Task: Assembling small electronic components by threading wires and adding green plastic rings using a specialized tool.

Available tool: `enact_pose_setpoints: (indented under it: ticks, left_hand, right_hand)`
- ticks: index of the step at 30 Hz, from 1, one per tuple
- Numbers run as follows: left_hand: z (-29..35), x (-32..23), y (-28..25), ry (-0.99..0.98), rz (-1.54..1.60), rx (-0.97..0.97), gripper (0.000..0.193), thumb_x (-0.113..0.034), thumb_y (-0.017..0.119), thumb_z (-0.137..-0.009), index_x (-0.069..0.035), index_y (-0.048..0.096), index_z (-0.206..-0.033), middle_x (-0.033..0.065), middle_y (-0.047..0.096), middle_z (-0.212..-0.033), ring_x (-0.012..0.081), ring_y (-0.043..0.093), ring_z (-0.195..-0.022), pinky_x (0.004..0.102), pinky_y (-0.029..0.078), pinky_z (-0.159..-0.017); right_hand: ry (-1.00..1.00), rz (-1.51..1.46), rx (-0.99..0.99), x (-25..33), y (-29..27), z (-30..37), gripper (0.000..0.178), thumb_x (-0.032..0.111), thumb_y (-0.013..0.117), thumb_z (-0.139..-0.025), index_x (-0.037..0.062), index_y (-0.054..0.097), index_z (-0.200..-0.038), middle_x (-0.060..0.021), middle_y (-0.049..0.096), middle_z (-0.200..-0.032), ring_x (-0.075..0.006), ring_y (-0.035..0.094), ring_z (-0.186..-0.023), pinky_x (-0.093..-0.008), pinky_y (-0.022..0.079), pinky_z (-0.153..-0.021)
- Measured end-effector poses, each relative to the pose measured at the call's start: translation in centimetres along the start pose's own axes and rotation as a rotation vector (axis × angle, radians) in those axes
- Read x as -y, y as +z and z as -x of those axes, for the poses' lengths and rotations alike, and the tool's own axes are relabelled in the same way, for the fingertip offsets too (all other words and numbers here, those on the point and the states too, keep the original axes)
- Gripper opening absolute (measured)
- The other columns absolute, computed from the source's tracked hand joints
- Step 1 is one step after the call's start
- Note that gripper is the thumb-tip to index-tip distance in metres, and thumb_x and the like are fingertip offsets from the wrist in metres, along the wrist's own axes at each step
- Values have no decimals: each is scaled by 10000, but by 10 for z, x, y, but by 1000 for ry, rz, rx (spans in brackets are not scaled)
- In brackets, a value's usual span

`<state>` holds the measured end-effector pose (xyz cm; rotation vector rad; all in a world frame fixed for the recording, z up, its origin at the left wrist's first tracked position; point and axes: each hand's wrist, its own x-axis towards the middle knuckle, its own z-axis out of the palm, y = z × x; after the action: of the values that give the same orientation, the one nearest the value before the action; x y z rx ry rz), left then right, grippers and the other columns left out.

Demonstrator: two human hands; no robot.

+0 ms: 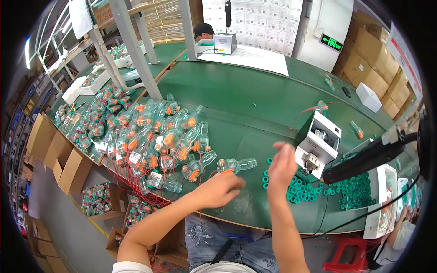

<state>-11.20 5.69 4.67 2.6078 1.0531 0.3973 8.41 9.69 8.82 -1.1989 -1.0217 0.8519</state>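
Observation:
My left hand (pixel 221 190) hovers over the table's front edge, fingers loosely bent and apart, with nothing seen in them. Just beyond it lies a clear plastic bottle-shaped part (pixel 236 165) with an orange insert. My right hand (pixel 282 169) is raised, fingers upward and smeared by motion; whether it holds anything is hidden. Loose green rings (pixel 300 193) lie beside my right wrist. A small grey-white bench machine (pixel 320 138) stands to the right of that hand. Flat clear plastic (pixel 242 203) rests on the table between my forearms.
Many clear bottle parts with orange inserts and red wires (pixel 159 136) are heaped at left. A tray of green rings (pixel 359 193) sits at right, below a black arm-like device (pixel 364 159). Metal posts (pixel 132 45) rise at back left; a red stool (pixel 346 255) stands below.

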Motion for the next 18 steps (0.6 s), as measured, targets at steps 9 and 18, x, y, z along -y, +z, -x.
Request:
enact_pose_setpoints:
  ticks: [9, 18]
  left_hand:
    - [-62, 17, -81, -606, 1510, -389, 324, -186, 518, -1034, -49, 443, -1318, 37, 549, -965, 75, 467, -668, 218, 330, -489]
    - [-52, 11, -76, -600, 1353, -688, 222, -207, 512, -1041, -79, 486, -1220, -16, 479, -886, 40, 359, -598, 200, 281, -472]
  right_hand:
    - [-245, 535, 701, -36, -36, 211, 144, 189, 633, -873, 70, 648, -793, -114, 636, -784, -321, 659, -719, -435, 527, -595]
    - [-398, 958, 1498, -114, -69, 270, 254, 293, 594, -890, 96, 701, -770, -97, 718, -777, -309, 712, -667, -439, 563, -564]
